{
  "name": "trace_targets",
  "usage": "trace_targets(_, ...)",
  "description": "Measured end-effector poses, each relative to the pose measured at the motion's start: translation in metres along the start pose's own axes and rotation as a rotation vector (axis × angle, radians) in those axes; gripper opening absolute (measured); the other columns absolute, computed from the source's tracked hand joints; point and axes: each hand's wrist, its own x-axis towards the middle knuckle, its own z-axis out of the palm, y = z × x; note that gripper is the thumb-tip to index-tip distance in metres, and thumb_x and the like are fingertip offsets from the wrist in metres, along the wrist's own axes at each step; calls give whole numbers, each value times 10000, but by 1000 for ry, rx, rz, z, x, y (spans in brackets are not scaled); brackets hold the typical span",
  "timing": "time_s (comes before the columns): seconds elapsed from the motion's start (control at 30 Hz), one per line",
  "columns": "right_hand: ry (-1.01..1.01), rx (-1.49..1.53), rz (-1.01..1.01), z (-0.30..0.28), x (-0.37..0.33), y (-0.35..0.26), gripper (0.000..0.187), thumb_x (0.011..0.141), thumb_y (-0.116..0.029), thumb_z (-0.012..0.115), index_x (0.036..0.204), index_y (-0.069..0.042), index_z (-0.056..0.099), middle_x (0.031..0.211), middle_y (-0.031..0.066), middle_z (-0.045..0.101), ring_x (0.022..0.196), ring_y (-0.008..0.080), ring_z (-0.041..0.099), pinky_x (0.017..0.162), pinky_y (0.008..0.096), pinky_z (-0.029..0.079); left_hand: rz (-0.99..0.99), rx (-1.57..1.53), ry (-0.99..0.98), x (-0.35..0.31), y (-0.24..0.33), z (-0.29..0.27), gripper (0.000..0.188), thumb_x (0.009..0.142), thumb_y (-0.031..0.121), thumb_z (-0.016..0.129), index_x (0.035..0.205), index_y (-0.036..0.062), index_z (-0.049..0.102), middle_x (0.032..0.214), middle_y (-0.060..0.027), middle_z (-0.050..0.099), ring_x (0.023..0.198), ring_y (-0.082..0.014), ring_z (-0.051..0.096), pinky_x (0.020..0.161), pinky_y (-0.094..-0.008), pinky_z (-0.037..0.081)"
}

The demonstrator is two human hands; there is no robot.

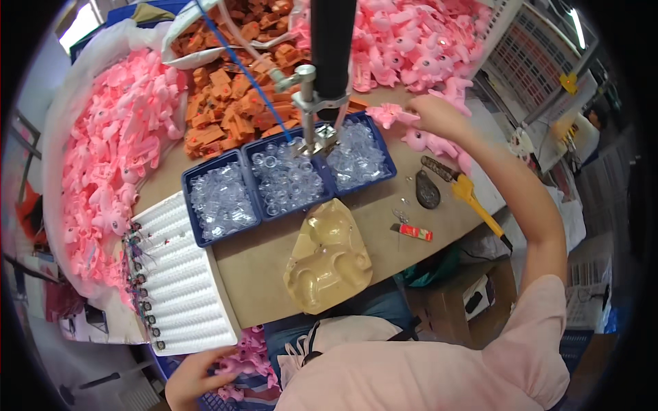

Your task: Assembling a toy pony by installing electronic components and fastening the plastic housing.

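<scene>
At the far right of the table my right hand (439,118) pinches a pink plastic toy piece (389,115). Just below that hand lies another pink toy part (432,142). My left hand (195,375) is low at the left, below the table edge, with its fingers apart. It is beside several pink toy figures (250,359) in a container under the edge; whether it touches them I cannot tell. A tan holding block (327,266) with smooth hollows sits at the table's near edge, and nothing lies in the hollows.
Three blue bins (260,218) of clear plastic parts stand mid-table under a black post (334,51). Orange parts (233,103) and pink heaps (110,151) lie behind and left. A white ridged tray (185,274), a yellow-handled tool (476,205) and a red-orange item (415,233) flank the block.
</scene>
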Motion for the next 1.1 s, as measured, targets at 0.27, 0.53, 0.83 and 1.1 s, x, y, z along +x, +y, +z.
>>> trace_targets(0.27,126,-108,-437,88,80,32,283,631,-168,700,894,-92,628,889,129,605,855,315,599,729,424,474,361,341,361,126,88,-88,255,830,193,629,1033,40,648,930,-121,675,870,-215,654,778,-317,491)
trace_targets(0.53,447,483,-128,103,87,46,244,699,-87,666,928,-19,618,745,102,592,674,198,586,595,313,459,427,664,1022,390,168,-161,568,790,376,646,1209,34,471,1159,-202,526,1065,-347,531,867,-427,465)
trace_targets(0.83,512,1181,234,-31,-101,-10,254,847,-108,566,1067,17,585,847,17,574,699,68,518,615,214,413,593,664,1131,363,132,-149,238,736,140,631,945,38,577,801,-160,633,756,-344,621,682,-407,506)
trace_targets(1.1,-23,1789,270,-2,-165,-102,337,864,-212,478,565,-74,404,711,39,448,612,113,405,543,208,300,709,-403,1268,311,90,-169,269,829,209,623,969,-6,540,806,-69,582,739,-111,579,592,-262,463)
